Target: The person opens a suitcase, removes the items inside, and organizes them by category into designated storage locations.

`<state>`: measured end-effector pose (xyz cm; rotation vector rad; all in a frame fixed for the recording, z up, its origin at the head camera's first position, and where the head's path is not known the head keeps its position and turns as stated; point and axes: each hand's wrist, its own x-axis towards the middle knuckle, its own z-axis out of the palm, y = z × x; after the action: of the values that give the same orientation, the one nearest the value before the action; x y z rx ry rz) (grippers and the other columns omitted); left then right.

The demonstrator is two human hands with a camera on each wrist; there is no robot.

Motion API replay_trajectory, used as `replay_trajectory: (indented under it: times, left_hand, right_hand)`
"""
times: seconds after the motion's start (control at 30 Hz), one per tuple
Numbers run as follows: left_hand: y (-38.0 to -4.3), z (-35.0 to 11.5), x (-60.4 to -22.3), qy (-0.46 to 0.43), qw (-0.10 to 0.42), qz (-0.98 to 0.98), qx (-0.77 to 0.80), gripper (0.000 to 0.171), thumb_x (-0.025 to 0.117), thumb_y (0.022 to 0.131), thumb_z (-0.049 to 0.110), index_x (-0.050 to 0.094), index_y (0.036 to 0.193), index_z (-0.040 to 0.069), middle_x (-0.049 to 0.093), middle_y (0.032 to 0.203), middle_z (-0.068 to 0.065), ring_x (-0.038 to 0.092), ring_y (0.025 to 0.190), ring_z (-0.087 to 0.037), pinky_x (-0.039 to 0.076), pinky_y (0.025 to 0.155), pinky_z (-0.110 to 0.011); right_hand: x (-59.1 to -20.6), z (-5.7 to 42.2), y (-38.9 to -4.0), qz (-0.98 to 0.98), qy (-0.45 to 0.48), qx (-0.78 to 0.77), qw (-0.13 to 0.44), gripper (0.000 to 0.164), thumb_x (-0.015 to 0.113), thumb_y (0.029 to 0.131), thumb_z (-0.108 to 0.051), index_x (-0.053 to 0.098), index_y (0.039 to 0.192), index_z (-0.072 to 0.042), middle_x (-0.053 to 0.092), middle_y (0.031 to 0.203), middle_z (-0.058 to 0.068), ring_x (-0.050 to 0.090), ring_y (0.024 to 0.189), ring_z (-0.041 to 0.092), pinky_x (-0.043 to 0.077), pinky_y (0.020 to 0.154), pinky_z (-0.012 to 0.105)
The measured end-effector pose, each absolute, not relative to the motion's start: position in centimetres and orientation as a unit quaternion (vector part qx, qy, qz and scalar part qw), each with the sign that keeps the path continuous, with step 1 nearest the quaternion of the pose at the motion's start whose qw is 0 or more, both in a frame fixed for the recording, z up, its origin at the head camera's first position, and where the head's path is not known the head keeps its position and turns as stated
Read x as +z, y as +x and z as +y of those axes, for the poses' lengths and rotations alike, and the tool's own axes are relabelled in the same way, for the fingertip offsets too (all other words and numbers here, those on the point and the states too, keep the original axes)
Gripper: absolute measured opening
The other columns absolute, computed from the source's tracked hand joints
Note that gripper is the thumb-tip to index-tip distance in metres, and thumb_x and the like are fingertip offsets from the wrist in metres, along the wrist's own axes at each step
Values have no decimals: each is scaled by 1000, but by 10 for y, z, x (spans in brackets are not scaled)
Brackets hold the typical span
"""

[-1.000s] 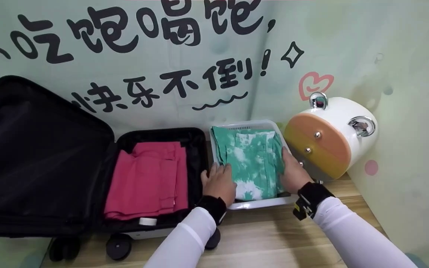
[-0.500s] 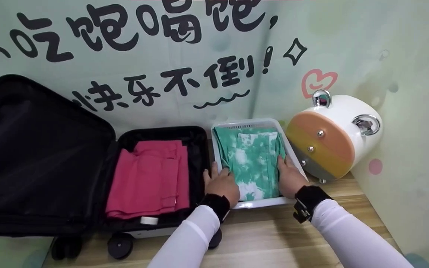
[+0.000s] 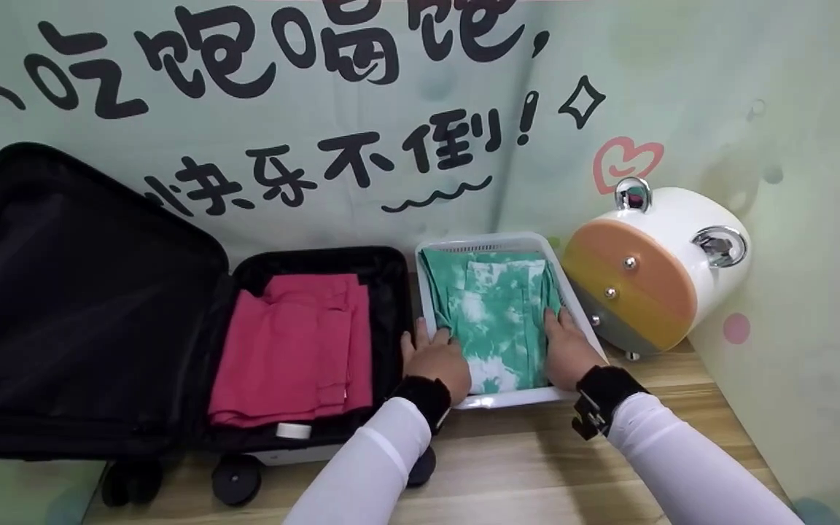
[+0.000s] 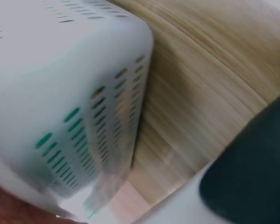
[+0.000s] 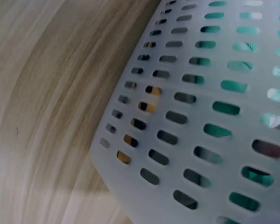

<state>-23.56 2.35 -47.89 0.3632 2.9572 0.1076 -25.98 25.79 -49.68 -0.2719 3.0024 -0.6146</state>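
Note:
A folded green-and-white tie-dye garment lies in a white plastic basket in the head view. My left hand reaches over the basket's left side, fingers extended at the garment's left edge. On the opposite side, my right hand has its fingers down between the garment and the right wall. Its fingertips are partly hidden there. Green cloth shows through the slotted basket wall in the right wrist view. The left wrist view shows the basket's rounded corner, with a bit of my hand at lower left.
Left of the basket, an open black-lined suitcase holds a folded red garment. A white animal-shaped drum with a striped face stands at the right. Behind is a printed wall; a wooden tabletop lies in front.
My right hand has come in from the basket's right rim to the garment's right edge. My left hand has shifted slightly right. In the last half second both hands have hardly moved.

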Motion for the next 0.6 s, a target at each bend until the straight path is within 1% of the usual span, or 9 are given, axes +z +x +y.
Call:
replay_trajectory:
  times: [0.03, 0.17, 0.3, 0.4, 0.5, 0.6]
  left_hand:
    - [-234, 21, -476, 122, 84, 988, 45, 53, 57, 95, 29, 51, 145, 13, 34, 154, -5, 7, 145, -44, 9, 110, -63]
    - [-230, 10, -461, 128, 93, 980, 116, 44, 53, 98, 31, 58, 138, 13, 35, 154, -7, 19, 143, -41, 16, 109, -60]
    - [-230, -8, -441, 130, 79, 972, 179, 44, 52, 100, 34, 59, 137, 13, 45, 149, -6, 32, 140, -29, 26, 108, -52]
    - [-233, -28, -429, 114, 65, 972, 193, 48, 52, 100, 37, 55, 141, 13, 47, 147, -6, 37, 138, -21, 29, 108, -50]
    - [-236, -56, -419, 79, 68, 973, 205, 53, 52, 100, 40, 50, 145, 13, 44, 149, -7, 37, 138, -22, 29, 109, -49]
    - [-238, -87, -411, 41, 72, 972, 222, 60, 53, 99, 42, 43, 149, 11, 40, 151, -11, 35, 139, -26, 29, 110, -49]
  right_hand:
    - [-496, 257, -260, 975, -86, -204, 28, 85, 49, 75, 8, 13, 152, 10, 7, 152, 40, 16, 139, 51, 22, 112, 51]
    - [-489, 248, -256, 977, -68, -204, 2, 83, 48, 79, 8, 12, 154, 7, 2, 156, 35, 14, 139, 53, 19, 113, 54]
    - [-477, 229, -248, 977, -62, -199, -40, 83, 52, 81, 6, 14, 155, 4, -1, 159, 29, 5, 140, 51, 11, 113, 59]
    - [-464, 208, -240, 969, -80, -227, -61, 82, 53, 81, 5, 17, 155, 2, -2, 160, 25, 1, 142, 47, 7, 113, 58]
    - [-453, 181, -232, 956, -111, -265, -54, 80, 54, 85, 0, 17, 156, -1, -2, 162, 20, 1, 144, 42, 10, 114, 55]
    - [-446, 155, -225, 943, -138, -301, -29, 77, 57, 92, -9, 17, 157, -3, 0, 162, 18, 3, 145, 40, 18, 113, 53]
